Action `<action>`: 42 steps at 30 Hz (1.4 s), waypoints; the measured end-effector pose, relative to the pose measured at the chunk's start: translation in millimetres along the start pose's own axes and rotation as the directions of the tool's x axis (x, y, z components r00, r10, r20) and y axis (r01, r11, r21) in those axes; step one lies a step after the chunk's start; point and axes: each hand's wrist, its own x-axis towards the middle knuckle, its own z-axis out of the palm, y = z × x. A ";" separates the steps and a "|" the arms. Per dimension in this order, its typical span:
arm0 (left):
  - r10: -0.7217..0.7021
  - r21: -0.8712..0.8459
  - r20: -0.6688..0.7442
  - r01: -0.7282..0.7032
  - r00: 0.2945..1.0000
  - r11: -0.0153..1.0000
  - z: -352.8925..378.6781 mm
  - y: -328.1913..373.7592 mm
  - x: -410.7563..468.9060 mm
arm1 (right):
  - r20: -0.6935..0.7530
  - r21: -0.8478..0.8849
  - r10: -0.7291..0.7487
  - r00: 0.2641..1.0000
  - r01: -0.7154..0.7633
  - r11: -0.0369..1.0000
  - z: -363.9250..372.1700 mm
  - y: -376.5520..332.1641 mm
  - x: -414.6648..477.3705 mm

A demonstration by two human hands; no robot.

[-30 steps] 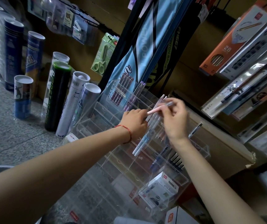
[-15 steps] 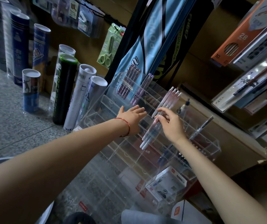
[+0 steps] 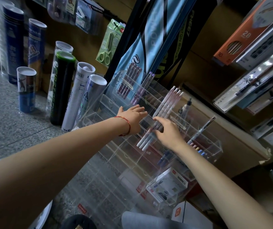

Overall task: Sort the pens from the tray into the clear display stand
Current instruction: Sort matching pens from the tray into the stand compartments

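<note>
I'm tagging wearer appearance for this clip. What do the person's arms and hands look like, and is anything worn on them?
The left forearm and right forearm are bare, with no sleeves in view. A thin red cord bracelet circles the left wrist. The right wrist carries nothing, and no gloves, rings or watch show on the left hand or right hand.

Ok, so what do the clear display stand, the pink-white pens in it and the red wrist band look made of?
The clear display stand is glossy transparent plastic, probably acrylic: whatever lies behind shows through its walls. The pink-white pens look like smooth plastic barrels. The red bracelet seems to be thin braided cord or thread, but it is too small to be sure.
</note>
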 end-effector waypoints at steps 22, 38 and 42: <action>0.116 0.286 -0.040 -0.100 0.992 0.953 -4.5 -9.6 -35.2 | 0.053 -0.096 0.081 0.995 -0.075 0.993 4.3 -20.0 10.1; 0.080 0.282 -0.008 -0.075 0.997 0.957 14.7 11.8 -5.3 | 0.098 -0.117 0.058 0.993 -0.047 0.992 -4.5 -9.2 7.0; 0.072 0.305 0.008 -0.071 0.997 0.950 16.1 11.2 -5.4 | 0.098 -0.134 0.051 0.994 -0.037 0.990 0.0 -6.3 8.0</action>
